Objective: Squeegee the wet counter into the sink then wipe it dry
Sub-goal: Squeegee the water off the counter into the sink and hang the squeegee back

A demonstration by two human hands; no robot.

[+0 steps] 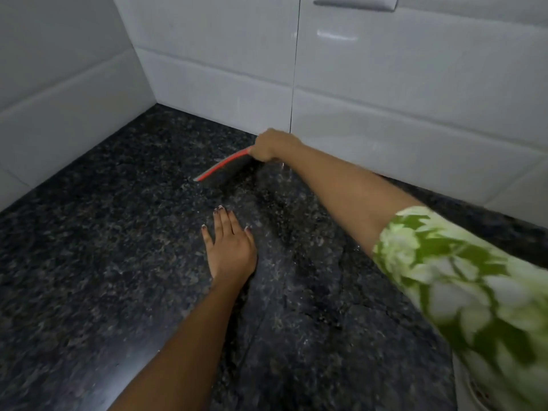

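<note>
- The right hand [271, 145] is closed in a fist around one end of the squeegee [221, 167], close to the foot of the tiled back wall [385, 114].
- The squeegee is red along its upper edge with a dark blade below. Its lower edge appears to meet the counter [89, 262], though blur makes the contact hard to confirm.
- Its long axis runs from the gripped end by the back wall out and down to the left. The free tip points toward the left side wall [59, 99] and lies farther from the back wall than the hand does.
- The right forearm reaches in from the lower right, with a green and white patterned sleeve [462, 277] at the upper arm.
- The left hand [229, 244] lies flat, palm down on the counter, fingers spread and holding nothing. It sits nearer the viewer than the squeegee, well out from the back wall.
- The counter is dark speckled stone. Wet, streaked patches [281, 209] show between the squeegee and the left hand, running on toward the near edge.
- At the lower right corner a pale curved rim [471, 390] shows; whether it is a basin, and what it holds, I cannot tell.
- A white switch plate [354, 1] sits high on the back wall.
</note>
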